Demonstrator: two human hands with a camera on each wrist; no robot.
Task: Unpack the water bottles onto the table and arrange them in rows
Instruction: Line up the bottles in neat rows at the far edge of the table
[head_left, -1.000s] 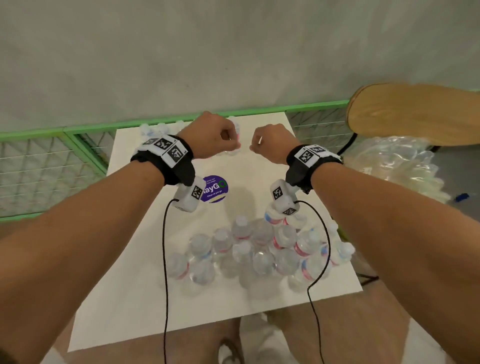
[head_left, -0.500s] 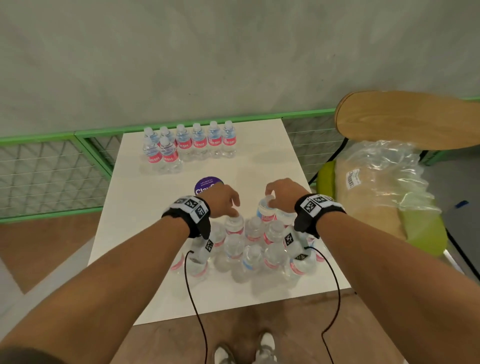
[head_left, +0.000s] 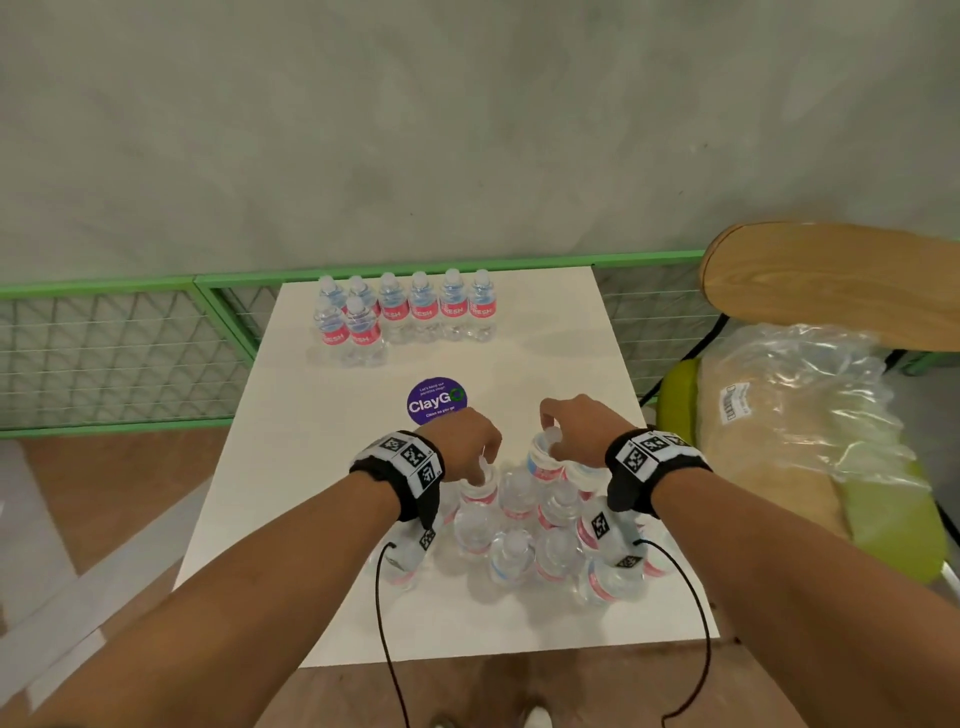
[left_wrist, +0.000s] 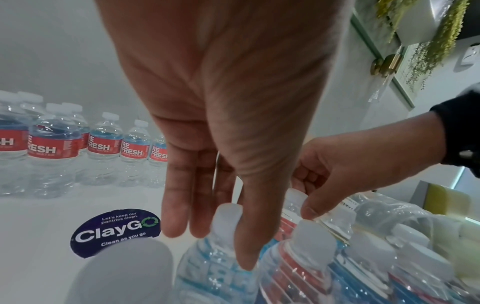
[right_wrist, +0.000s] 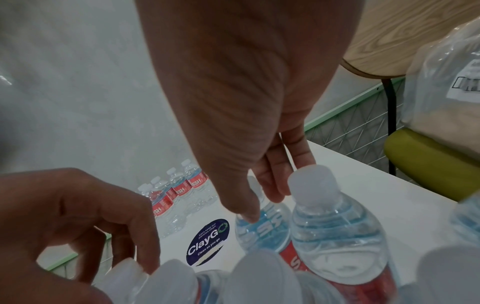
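A: Head view, left to right. At the far edge of the white surface (head_left: 322, 519) stands a row of six bottles (head_left: 423, 306), upright, red labels facing me, with two more bottles (head_left: 349, 327) just in front of its left end. What sits nearer?

B: A purple round sticker (head_left: 436, 400) lies mid-surface. Nearer me is the loose cluster of bottles (head_left: 511, 556), packed close, caps up. Both my hands are over its far edge.

A: State of my left hand (head_left: 464, 440)?

B: Left wrist view: the fingers (left_wrist: 179, 197) hang down nearly straight behind the cap of one bottle (left_wrist: 221, 257), and the thumb lies down the front of its neck. Whether it presses or only brushes the bottle, I cannot tell. Not curled.

A: And my right hand (head_left: 576, 428)?

B: Right wrist view: thumb and fingers (right_wrist: 275, 176) are closed around the neck of the bottle at the cluster's far edge (right_wrist: 262, 228), thumb tip on its shoulder. That bottle stands on the surface, just beside its neighbours.

A: Further right?

B: Off the surface, crumpled clear plastic wrap (head_left: 810, 415) lies on a green seat (head_left: 904, 535), below a wooden chair back (head_left: 831, 280).
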